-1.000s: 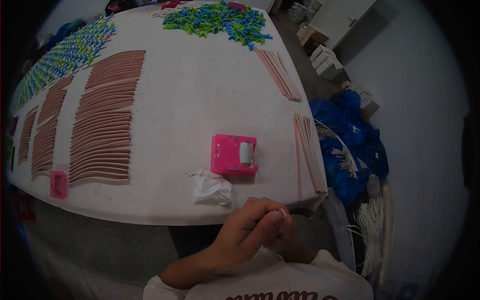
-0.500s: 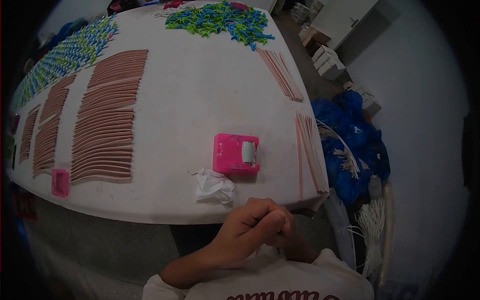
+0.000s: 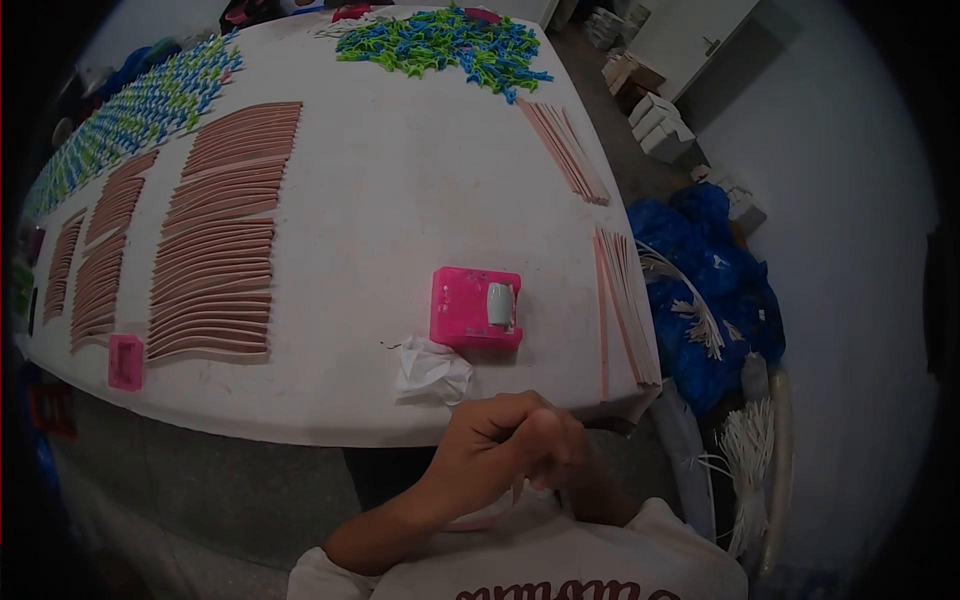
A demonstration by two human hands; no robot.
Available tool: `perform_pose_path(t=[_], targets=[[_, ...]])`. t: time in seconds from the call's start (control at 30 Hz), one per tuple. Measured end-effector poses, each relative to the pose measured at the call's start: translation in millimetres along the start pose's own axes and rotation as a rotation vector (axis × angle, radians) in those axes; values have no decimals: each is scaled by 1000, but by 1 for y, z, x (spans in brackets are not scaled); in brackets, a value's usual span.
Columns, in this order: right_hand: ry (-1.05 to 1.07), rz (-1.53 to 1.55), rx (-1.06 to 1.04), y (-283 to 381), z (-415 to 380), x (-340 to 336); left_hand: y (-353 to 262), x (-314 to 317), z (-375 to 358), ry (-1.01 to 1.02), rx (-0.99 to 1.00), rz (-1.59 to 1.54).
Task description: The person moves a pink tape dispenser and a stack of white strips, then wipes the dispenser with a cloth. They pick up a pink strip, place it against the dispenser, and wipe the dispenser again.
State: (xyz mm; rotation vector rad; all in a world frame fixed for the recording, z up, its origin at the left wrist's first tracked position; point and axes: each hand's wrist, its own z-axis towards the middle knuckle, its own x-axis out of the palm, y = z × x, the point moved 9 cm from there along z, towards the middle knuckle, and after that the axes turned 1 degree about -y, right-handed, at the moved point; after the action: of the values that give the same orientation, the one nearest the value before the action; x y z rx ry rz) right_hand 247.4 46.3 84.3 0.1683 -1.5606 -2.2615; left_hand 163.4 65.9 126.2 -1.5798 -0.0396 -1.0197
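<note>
Small production workshop, hand-assembly type. Evidence: one big white work table (image 3: 400,200) laid out as batch work, with rows of identical pink-brown strips (image 3: 215,265) in neat columns and more bundles of strips (image 3: 620,300) along the right edge. Heaps of blue and green plastic clips (image 3: 445,40) at the far end, more spread along the left edge (image 3: 130,110). Pink plastic jig or block (image 3: 475,308) on the table near the front edge. Blue sacks (image 3: 700,270) of white stick-like parts (image 3: 745,450) on a bare concrete floor, stacked cartons (image 3: 655,125) by the wall. Plain walls, no home furnishing visible.
</note>
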Motion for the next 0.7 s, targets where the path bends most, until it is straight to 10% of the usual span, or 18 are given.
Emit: perform_pose_path(t=[0.27,0.57,0.7], targets=[[152,411,238,-4,-6,18,-8,2,0,37,90,-49],[-42,305,263,-6,-6,11,1,-12,-4,-121,-21,-66],[126,-121,34,12,6,11,-19,-23,-8,-229,248,333]])
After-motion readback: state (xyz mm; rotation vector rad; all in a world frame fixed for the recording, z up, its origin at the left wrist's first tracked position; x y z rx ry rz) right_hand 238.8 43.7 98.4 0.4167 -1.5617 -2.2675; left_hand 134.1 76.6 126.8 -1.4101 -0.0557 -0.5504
